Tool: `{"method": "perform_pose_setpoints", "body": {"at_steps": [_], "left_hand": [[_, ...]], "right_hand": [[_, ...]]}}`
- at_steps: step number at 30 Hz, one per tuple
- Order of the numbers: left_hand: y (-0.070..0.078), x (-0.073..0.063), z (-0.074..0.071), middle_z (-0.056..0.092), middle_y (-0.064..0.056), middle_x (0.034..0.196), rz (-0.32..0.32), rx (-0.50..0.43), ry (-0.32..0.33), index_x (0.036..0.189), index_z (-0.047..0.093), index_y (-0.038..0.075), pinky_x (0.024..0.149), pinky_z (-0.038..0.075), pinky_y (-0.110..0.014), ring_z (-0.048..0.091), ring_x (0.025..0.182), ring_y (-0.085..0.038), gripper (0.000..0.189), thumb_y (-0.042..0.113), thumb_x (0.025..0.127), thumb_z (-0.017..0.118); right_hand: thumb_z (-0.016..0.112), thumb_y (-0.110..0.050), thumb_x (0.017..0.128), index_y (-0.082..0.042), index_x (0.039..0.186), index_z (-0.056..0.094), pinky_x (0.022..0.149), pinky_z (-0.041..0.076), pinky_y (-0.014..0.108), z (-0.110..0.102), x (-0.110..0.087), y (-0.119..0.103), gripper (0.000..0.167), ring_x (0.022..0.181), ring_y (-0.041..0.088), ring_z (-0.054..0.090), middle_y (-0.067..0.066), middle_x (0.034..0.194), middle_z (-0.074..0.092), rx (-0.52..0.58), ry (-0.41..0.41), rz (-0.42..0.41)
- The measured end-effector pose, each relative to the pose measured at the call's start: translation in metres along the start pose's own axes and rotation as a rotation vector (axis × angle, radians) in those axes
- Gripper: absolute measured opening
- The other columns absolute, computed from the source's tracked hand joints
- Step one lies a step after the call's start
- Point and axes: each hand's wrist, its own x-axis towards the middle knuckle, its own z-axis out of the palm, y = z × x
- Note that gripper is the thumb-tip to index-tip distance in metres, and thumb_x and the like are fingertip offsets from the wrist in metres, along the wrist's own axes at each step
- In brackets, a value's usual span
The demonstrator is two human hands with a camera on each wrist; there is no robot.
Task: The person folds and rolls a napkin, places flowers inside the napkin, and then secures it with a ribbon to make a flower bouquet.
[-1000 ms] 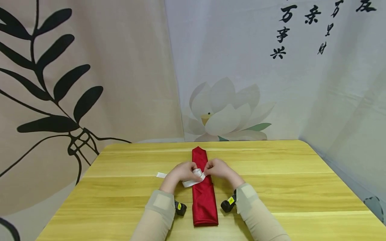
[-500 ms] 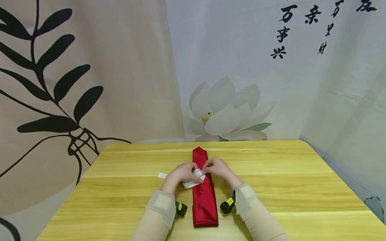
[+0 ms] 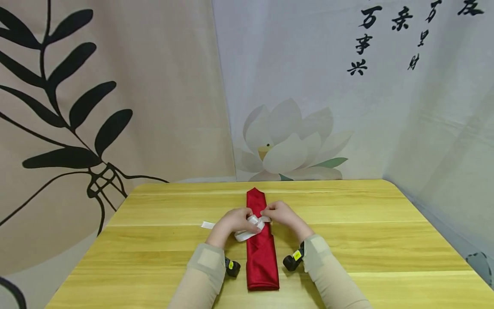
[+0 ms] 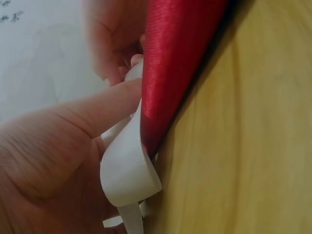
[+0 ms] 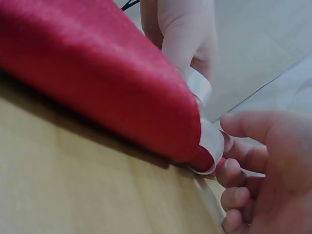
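A long folded piece of shiny red cloth [image 3: 262, 266] lies lengthwise on the table, its narrow pointed end away from me. Around its upper part runs a white ribbon [image 3: 243, 235], bunched on top. My left hand [image 3: 234, 219] pinches the ribbon bunch from the left; a wide ribbon loop [image 4: 129, 165] hangs by its thumb in the left wrist view. At the cloth's right edge, my right hand [image 3: 282, 214] holds a ribbon part between thumb and forefinger. The right wrist view shows this ribbon curve [image 5: 210, 139] against the cloth's side. The knot itself is partly covered by fingers.
A loose ribbon end [image 3: 207, 225] sticks out left of my left wrist. The wooden table [image 3: 347, 240] reaches to a fabric backdrop [image 3: 173, 107] printed with leaves, a lotus and characters. Small black cameras [image 3: 232, 268] sit under both wrists.
My right hand has shifted slightly up and to the right, drawing a stretch of ribbon over the cloth's right edge. My left hand stays nearly in place on the bunch.
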Motion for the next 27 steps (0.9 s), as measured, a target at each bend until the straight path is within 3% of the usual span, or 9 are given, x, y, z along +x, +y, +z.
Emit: {"method": "perform_pose_setpoints", "body": {"at_steps": [4,13,21,27], "left_hand": [[0.0016,-0.0002,0.0000,0.057,0.000,0.073,-0.008,0.009,0.006,0.080,0.056,0.011,0.059,0.044,-0.028,0.054,0.066,-0.015,0.032,0.029,0.074,0.081],[0.0015,-0.0001,-0.0003,0.057,-0.001,0.075,0.005,0.000,-0.010,0.081,0.056,0.010,0.058,0.045,-0.027,0.054,0.067,-0.014,0.033,0.027,0.073,0.083],[0.0007,0.0006,-0.0003,0.057,-0.001,0.077,0.001,-0.007,-0.012,0.088,0.057,0.009,0.062,0.045,-0.029,0.054,0.069,-0.015,0.033,0.033,0.078,0.078],[0.0025,0.0012,0.0012,0.057,0.000,0.075,-0.029,0.019,0.015,0.087,0.057,0.011,0.061,0.045,-0.030,0.054,0.068,-0.016,0.030,0.033,0.080,0.077]], "right_hand": [[0.063,-0.020,0.092,-0.002,0.067,0.059,0.053,0.031,0.025,-0.0014,-0.0002,0.0006,0.031,0.054,0.011,0.035,-0.005,0.055,0.038,0.003,-0.013,-0.002],[0.065,-0.012,0.087,-0.003,0.083,0.068,0.064,0.043,0.027,-0.0059,-0.0010,0.0046,0.011,0.069,0.013,0.049,-0.001,0.073,0.060,-0.016,-0.140,-0.044],[0.060,-0.011,0.087,-0.005,0.081,0.069,0.067,0.045,0.026,-0.0030,-0.0008,0.0064,0.013,0.071,0.010,0.053,-0.002,0.074,0.063,0.017,-0.059,-0.092],[0.062,-0.011,0.090,-0.003,0.086,0.070,0.065,0.045,0.027,0.0005,0.0028,0.0073,0.013,0.070,0.012,0.053,0.000,0.077,0.064,0.008,-0.023,-0.024]]}}
